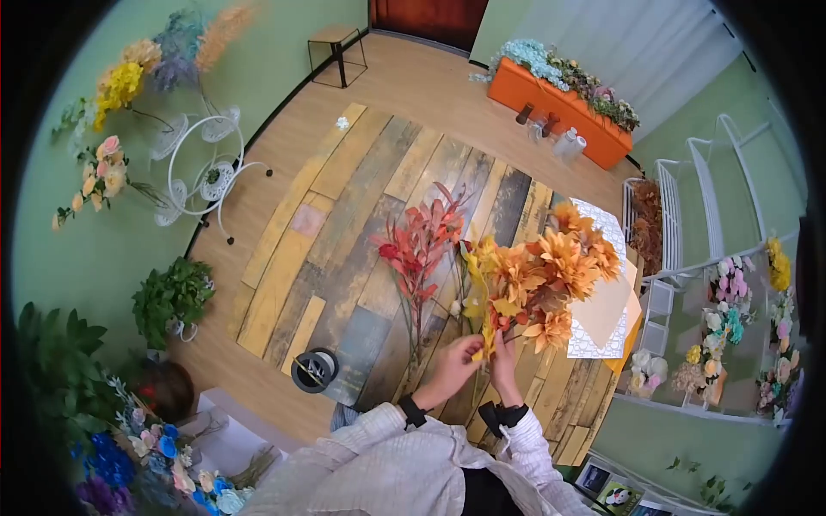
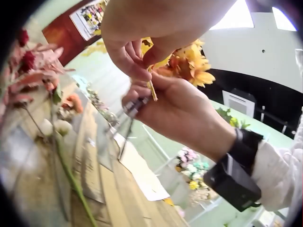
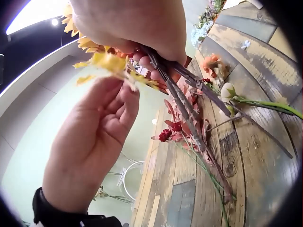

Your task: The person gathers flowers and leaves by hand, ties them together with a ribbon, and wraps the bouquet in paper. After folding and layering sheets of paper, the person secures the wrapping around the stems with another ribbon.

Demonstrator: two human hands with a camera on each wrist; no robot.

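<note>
My right hand grips the brown stems of a bunch of orange artificial flowers, held over the table's near side. Close beside it, my left hand pinches the pale stem of a yellow leaf spray between thumb and fingers. Both hands nearly meet at the base of the bunch. On the tabletop, left of the bunch, lie red-leaved branches with dark red blooms. A cream bud on a green stem lies near them.
A black-rimmed spool sits at the wooden table's near left. White patterned paper and a tan sheet lie at its right edge. Beyond are an orange planter, white racks of flowers and a white wheeled stand.
</note>
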